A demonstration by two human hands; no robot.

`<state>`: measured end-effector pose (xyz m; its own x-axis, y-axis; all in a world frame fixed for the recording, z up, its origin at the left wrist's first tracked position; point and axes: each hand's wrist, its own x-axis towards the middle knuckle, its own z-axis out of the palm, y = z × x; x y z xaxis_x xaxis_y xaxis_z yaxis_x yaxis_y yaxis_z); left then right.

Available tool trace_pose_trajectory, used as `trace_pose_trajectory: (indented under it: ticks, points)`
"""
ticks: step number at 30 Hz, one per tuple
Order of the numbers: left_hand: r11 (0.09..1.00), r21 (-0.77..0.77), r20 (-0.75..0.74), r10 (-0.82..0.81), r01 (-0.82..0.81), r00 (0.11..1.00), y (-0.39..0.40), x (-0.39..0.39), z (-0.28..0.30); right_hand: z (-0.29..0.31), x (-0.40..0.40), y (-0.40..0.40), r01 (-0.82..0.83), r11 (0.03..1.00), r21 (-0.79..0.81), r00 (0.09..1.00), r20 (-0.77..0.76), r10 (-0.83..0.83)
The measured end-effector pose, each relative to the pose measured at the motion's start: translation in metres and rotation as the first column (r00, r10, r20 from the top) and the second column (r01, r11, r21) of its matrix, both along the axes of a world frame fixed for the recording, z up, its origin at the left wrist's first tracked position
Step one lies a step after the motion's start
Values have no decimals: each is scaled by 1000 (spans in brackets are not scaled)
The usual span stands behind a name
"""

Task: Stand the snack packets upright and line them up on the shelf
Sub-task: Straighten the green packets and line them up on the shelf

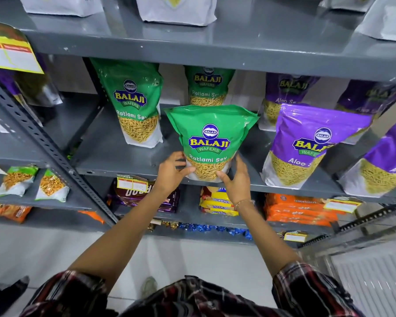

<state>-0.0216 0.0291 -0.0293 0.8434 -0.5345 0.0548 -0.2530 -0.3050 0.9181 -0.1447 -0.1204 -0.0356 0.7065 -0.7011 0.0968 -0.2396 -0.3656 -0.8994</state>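
Observation:
A green Ratlami Sev packet stands upright at the front edge of the grey middle shelf. My left hand grips its lower left corner and my right hand holds its lower right side. Two more green packets stand upright behind: one to the left, one directly behind, partly hidden. To the right stand purple Aloo Sev packets, one at the front, others behind and at the far right.
White packets sit on the shelf above. Below lie brown, yellow and orange biscuit packs with price tags. A slotted upright post splits off the left bay, which holds small snack bags.

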Motion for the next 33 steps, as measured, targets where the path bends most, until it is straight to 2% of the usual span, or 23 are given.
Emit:
trace_pose_trajectory:
  ticks: [2, 4, 6, 8, 10, 11, 13, 16, 18, 21, 23, 26, 33]
  points:
    - [1000, -9, -18, -25, 25, 1000, 11, 8, -2, -3, -7, 25, 175, 983, -58, 977, 134, -166]
    - [999, -26, -6, 26, -26, 1000, 28, 22, -3, -6, -8, 58, 218, 950, -224, 957, 239, -164]
    - [983, -65, 26, 174, -172, 984, 51, 47, -5, -7, 4, 91, 26, 955, -297, 976, 214, 40]
    - [933, -132, 6, 338, -334, 941, 75, 82, -7, -5, 31, 118, -226, 926, -302, 962, 79, 261]
    - [888, -190, -61, 416, -420, 907, 95, 120, -5, -2, 70, 133, -359, 874, -327, 926, -8, 377]
    - [888, -167, -64, 423, -428, 904, 102, 139, -4, 1, 91, 137, -374, 871, -318, 922, -29, 386]
    - [925, -60, -18, 374, -375, 927, 109, 170, 2, 8, 131, 140, -327, 916, -231, 945, -86, 315]
    - [988, 71, -23, 139, -137, 990, 109, 206, 7, 20, 178, 141, -161, 981, -108, 986, -59, 156]
    - [995, 100, -49, 35, -30, 998, 108, 219, 11, 25, 198, 137, -106, 994, -41, 992, -70, 103]
    - [995, 73, -60, -62, 67, 996, 107, 226, 15, 28, 214, 126, -99, 995, 3, 976, -194, 97]
    - [999, 42, -82, -24, 28, 996, 108, 223, 14, 28, 218, 121, -82, 995, -51, 983, -171, 72]
    - [996, 77, -10, 55, -54, 998, 115, 216, 11, 29, 215, 125, 0, 998, -57, 994, -107, -6]
    - [997, 18, 65, 72, -73, 995, 143, 176, 18, 25, 190, 145, -6, 999, -41, 996, -90, 3]
